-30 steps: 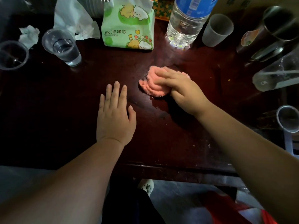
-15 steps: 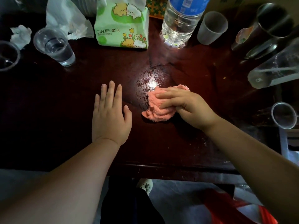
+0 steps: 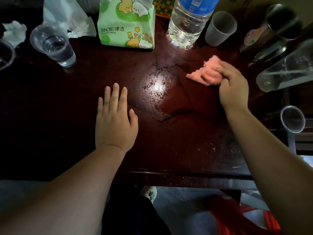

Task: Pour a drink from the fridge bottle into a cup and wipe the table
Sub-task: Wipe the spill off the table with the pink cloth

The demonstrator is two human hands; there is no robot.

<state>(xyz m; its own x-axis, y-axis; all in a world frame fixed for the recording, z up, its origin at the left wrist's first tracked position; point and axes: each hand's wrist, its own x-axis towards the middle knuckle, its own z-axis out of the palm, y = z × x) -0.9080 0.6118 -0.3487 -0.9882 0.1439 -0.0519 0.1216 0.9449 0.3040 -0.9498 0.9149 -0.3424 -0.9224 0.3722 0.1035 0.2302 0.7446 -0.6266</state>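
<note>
- Table (image 3: 50, 107): dark red-brown wood, glossy, fills most of the view. Bright glare spot mid-top with wet streaks and specks around it; near edge scuffed.
- Room: dim. Grey floor below the table edge, something red at bottom right.
- Bottle (image 3: 186, 26): clear plastic, blue label, water inside, upright at the back, right of centre.
- Tissue pack (image 3: 127, 26): green, cartoon print, upright just left of the bottle.
- Left hand (image 3: 115, 122): flat on the table, palm down, fingers straight, holds nothing.
- Right hand (image 3: 232, 87): fingers curled round the cloth, gripping it against the table.
- Cup (image 3: 54, 46): clear plastic, part full of water, back left, well apart from the bottle.
- Grey cup (image 3: 220, 29): frosted, just right of the bottle.
- Cloth (image 3: 206, 73): pink, fluffy, bunched, on the table's right side, right of the glare, sticking out left of the hand.
</note>
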